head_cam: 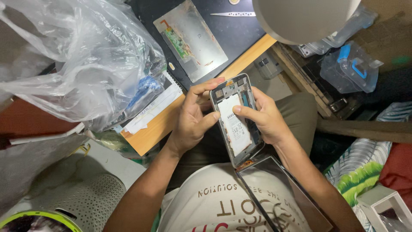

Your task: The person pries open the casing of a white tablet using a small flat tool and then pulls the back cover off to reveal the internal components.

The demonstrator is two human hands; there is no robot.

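Left hand (193, 118) and right hand (264, 118) both grip an opened tablet (237, 122) showing a white labelled battery (234, 129); clear plastic bag (81, 56) far left.

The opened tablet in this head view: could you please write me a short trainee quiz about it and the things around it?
1. True or false: both hands hold the opened tablet.
2. What lies face-down on the dark mat beyond the tablet?
A. a grey metal plate with a green circuit strip
B. a red screwdriver
C. a coiled cable
3. Which thumb rests on the white battery?

Key
1. True: the left hand grips the left edge and the right hand the right edge.
2. A, the metal plate.
3. The right thumb.
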